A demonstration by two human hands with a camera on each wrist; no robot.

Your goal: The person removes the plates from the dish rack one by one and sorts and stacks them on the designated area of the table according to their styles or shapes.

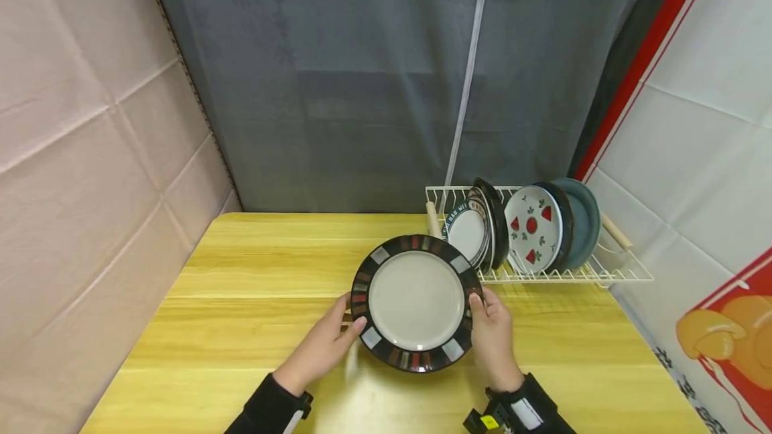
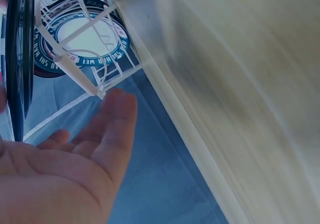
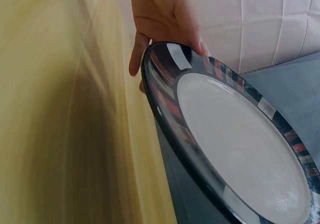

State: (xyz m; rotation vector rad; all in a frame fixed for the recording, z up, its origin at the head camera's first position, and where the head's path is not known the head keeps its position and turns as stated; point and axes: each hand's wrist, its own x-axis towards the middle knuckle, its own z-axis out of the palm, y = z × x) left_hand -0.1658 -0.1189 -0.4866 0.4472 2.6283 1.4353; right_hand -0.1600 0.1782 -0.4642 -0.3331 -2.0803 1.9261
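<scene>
A round dinner plate (image 1: 416, 300) with a cream centre and a dark rim of red, grey and white blocks is held tilted above the table. My right hand (image 1: 493, 337) grips its right rim, thumb on the front face. At the left rim, my left hand (image 1: 326, 343) has its thumb over the front edge and its fingers behind. From the right wrist, the left hand (image 3: 162, 14) shows at the far rim of the plate (image 3: 240, 144). In the left wrist view the plate (image 2: 20, 59) appears edge-on beside the left hand's fairly straight fingers (image 2: 117, 129).
A white wire dish rack (image 1: 567, 278) with wooden handles stands at the back right. Several dishes stand in it, including a strawberry-patterned plate (image 1: 533, 230) and a blue-grey plate (image 1: 584, 220). The wooden table (image 1: 241, 286) meets a grey curtain (image 1: 338, 99) behind.
</scene>
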